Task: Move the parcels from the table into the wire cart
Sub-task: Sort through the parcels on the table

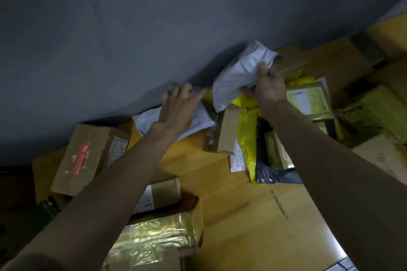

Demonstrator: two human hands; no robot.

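Right hand (267,87) raised over the far side of the tabletop (237,209), fingers (262,68) curled into a crumpled white poly parcel (240,75) and gripping it — bag lifted, tilted up toward the grey wall (154,28), its lower end hanging just above a small brown box (224,130). Left hand (178,108) stretched forward with fingers spread and nearly straight, resting on or just over a second white bag (196,121) lying flat at the foot of the wall; actual contact hard to tell through the blur.

Plenty more parcels on the wooden surface. Under the right forearm, a yellow mailer (247,138) with a dark grey bag (277,174) overlapping it. At left, a cardboard box with a red label (86,158), tilted. Nearest the camera, a box wrapped in shiny clear tape (158,237), a smaller labelled carton (160,193) just behind it. Off to the right, a labelled carton (308,99) and further stacked boxes (374,116) — details there too blurred to read. No wire cart in view.
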